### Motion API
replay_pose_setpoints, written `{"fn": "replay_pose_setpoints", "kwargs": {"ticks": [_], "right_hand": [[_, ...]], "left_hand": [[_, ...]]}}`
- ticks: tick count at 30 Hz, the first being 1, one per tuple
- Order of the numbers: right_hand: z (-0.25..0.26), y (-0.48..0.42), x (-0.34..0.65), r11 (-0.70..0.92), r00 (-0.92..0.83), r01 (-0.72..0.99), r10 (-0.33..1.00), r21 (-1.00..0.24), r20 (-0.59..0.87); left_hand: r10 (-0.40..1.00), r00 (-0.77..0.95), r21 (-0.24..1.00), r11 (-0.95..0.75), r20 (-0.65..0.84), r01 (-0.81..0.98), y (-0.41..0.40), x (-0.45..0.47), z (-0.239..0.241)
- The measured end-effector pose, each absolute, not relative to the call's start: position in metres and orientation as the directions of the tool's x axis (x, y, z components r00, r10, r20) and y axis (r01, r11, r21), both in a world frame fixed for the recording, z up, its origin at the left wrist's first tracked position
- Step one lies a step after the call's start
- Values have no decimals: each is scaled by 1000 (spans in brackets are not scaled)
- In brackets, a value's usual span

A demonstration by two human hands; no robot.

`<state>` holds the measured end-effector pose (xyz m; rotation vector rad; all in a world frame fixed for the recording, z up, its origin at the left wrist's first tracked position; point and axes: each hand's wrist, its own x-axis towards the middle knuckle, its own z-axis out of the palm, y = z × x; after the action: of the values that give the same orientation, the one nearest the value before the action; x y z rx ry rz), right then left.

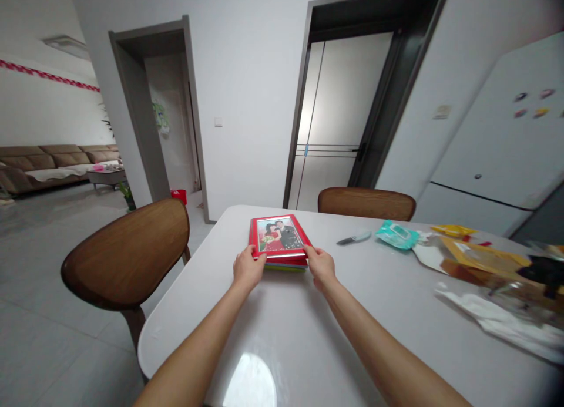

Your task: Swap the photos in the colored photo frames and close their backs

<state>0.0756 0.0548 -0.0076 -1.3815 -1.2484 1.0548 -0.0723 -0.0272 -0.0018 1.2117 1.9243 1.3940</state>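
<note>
A red picture frame (281, 234) with a photo of two people in it lies face up on top of a low stack on the table. Green and yellow edges (285, 266) of what lies beneath show along the near side; what those things are I cannot make out. At the frame's near left corner, my left hand (249, 267) grips with thumb above and fingers at the side. My right hand (321, 265) pinches the near right corner in the same way. Both hands are closed, and their lower fingers are partly hidden.
Right of the stack lie a knife (353, 238) and a teal pack of wipes (397, 235). Farther right, brown packaging (480, 260) and white plastic wrapping (497, 319) are heaped. Wooden chairs stand at the left (132, 254) and far side (366, 204) of the white table (304, 336).
</note>
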Motion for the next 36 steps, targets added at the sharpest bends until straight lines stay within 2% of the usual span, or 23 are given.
{"fn": "replay_pose_setpoints", "kwargs": {"ticks": [4, 7, 9, 11, 13, 15, 18, 20, 24, 30, 36], "right_hand": [[12, 24, 84, 108, 143, -50, 985, -993, 100], [25, -5, 101, 203, 173, -133, 969, -970, 179], [31, -31, 116, 331, 182, -104, 934, -938, 309], [35, -60, 132, 490, 130, 43, 862, -871, 491], [38, -90, 144, 656, -45, 218, 747, -723, 664], [36, -114, 151, 839, -293, 255, 541, -482, 788], [23, -134, 150, 967, -519, 177, 252, -185, 817], [8, -139, 143, 977, -556, 184, 195, -109, 808], [-29, -145, 124, 953, -542, 294, 224, -67, 810], [-55, -151, 98, 922, -593, 387, 268, -23, 759], [-60, -152, 81, 894, -648, 448, 344, -25, 679]], "left_hand": [[886, -447, 952, 22, 122, 304, -40, -61, 3], [914, -381, 978, -64, 137, 198, -49, -42, 15], [929, -337, 986, -124, 155, 111, -59, -29, 27], [938, -303, 986, -164, 167, 33, -73, -18, 39], [954, -259, 982, -173, 150, -69, -92, -10, 46], [972, -205, 957, -165, 116, -239, -110, -6, 48], [986, -155, 862, -132, 64, -489, -130, -5, 37], [991, -132, 839, -90, 21, -537, -137, -9, 25], [993, -119, 920, -20, -29, -391, -141, -25, 1], [978, -210, 986, -31, -4, -162, -134, -50, -21], [920, -380, 974, -7, 95, 226, -128, -63, -36]]}}
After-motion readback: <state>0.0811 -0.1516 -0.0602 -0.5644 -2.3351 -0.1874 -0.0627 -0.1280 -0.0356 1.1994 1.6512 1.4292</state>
